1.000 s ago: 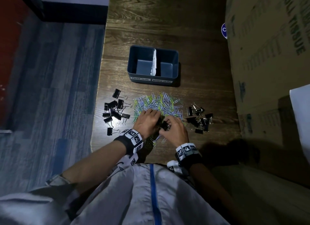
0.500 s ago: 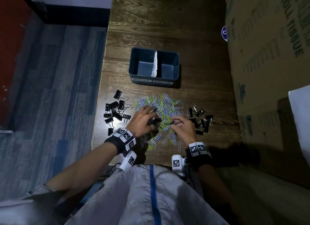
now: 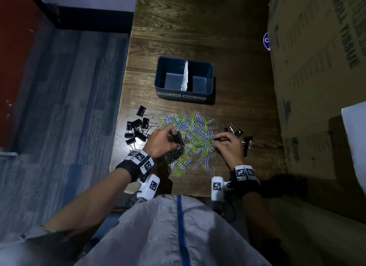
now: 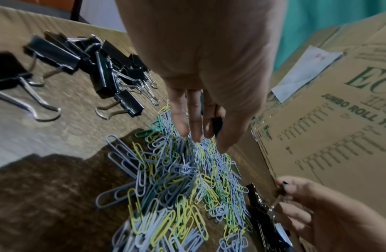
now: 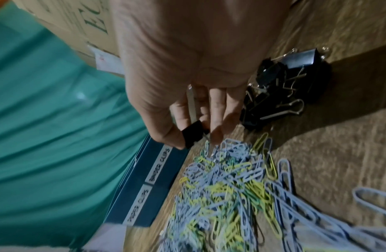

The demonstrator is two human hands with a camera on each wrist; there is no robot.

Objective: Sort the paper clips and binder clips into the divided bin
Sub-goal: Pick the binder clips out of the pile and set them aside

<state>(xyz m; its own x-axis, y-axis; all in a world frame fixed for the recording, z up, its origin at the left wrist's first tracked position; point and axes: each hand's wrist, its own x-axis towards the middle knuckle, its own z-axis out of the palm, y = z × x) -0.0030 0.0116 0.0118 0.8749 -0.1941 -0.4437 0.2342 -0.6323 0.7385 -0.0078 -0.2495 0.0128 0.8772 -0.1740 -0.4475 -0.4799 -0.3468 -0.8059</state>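
Paper clips (image 3: 193,135), blue, yellow and green, heaped mid-table (image 3: 198,23) between two binder-clip clusters (image 3: 136,127), divided bin (image 3: 185,96) beyond. Left hand (image 3: 161,139) and right hand (image 3: 227,144) each pinching a black binder clip (image 5: 193,134). Cardboard box (image 3: 316,67) close alongside right.

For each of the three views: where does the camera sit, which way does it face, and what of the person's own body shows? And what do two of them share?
Head: looks down at the table, divided bin, both forearms and the left hand.
Left wrist: looks along the left hand over the paper clips; the right hand shows too.
Right wrist: looks along the right hand, pinching a binder clip, toward the bin.
Shared: all show the paper clip pile.
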